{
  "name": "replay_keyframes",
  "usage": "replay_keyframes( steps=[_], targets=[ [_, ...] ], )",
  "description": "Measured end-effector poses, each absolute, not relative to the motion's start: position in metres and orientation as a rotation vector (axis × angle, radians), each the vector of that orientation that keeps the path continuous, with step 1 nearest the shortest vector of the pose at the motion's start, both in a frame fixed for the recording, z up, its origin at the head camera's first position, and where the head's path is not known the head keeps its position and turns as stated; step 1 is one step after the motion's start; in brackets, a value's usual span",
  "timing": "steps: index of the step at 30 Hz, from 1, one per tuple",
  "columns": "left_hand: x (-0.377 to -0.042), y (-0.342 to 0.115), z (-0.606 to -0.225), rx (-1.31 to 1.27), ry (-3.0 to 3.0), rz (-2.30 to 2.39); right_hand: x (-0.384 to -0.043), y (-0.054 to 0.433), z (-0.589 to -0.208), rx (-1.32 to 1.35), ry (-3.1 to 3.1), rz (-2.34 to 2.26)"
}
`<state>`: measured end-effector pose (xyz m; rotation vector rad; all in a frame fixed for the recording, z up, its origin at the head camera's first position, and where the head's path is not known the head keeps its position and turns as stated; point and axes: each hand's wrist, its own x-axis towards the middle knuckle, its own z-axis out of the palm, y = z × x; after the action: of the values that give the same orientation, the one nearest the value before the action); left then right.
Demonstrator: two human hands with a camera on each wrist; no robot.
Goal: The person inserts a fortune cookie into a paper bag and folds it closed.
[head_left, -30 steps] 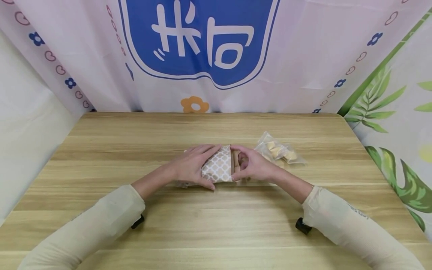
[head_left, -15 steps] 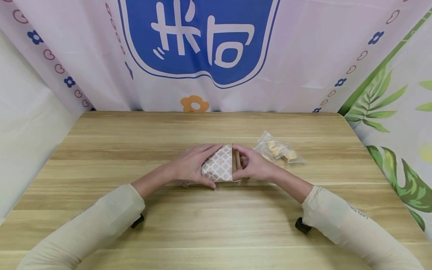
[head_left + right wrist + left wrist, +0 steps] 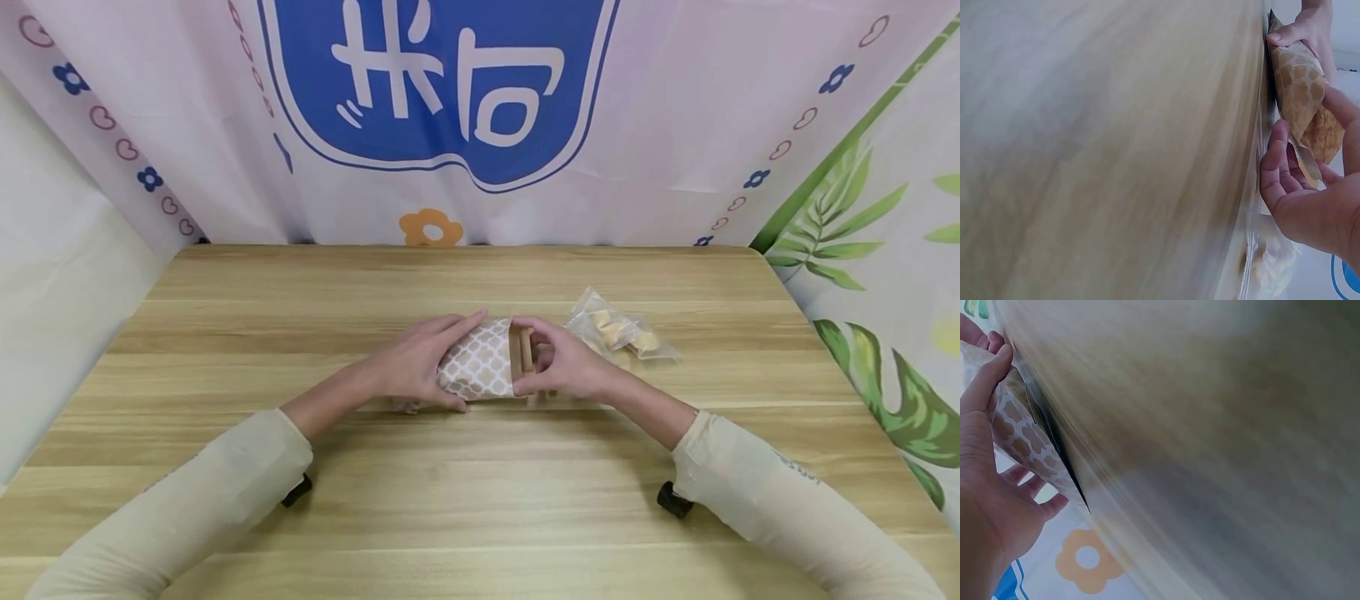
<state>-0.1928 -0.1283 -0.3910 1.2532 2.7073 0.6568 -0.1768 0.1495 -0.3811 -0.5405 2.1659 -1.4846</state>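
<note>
A tan-and-white patterned paper bag (image 3: 476, 362) lies on its side on the table, its mouth facing right and its brown inside showing. My left hand (image 3: 408, 360) spans its left part, thumb along the near edge and fingers over the far edge. At the mouth, my right hand (image 3: 566, 362) holds the rim between thumb and fingers, spreading it apart. The right wrist view shows the bag (image 3: 1297, 78) with a brown flap by the right fingers (image 3: 1282, 169). My left palm hides the bag's left end.
Clear plastic packets with pale yellow pieces (image 3: 618, 331) lie just behind and right of my right hand. Some clear plastic (image 3: 407, 406) pokes out under my left hand. A printed cloth (image 3: 637, 200) hangs along the table's back edge.
My left hand has slid slightly left along the bag, so more of the pattern shows. The right hand stays at the mouth.
</note>
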Motion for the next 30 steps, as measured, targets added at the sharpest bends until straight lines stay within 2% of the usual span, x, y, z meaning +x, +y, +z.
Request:
replay_keyframes(
  steps=[30],
  targets=[
    [-0.193,-0.131,-0.392,1.225,2.719,0.722,-0.177,0.168,-0.369,-0.494,2.253,-1.501]
  ],
)
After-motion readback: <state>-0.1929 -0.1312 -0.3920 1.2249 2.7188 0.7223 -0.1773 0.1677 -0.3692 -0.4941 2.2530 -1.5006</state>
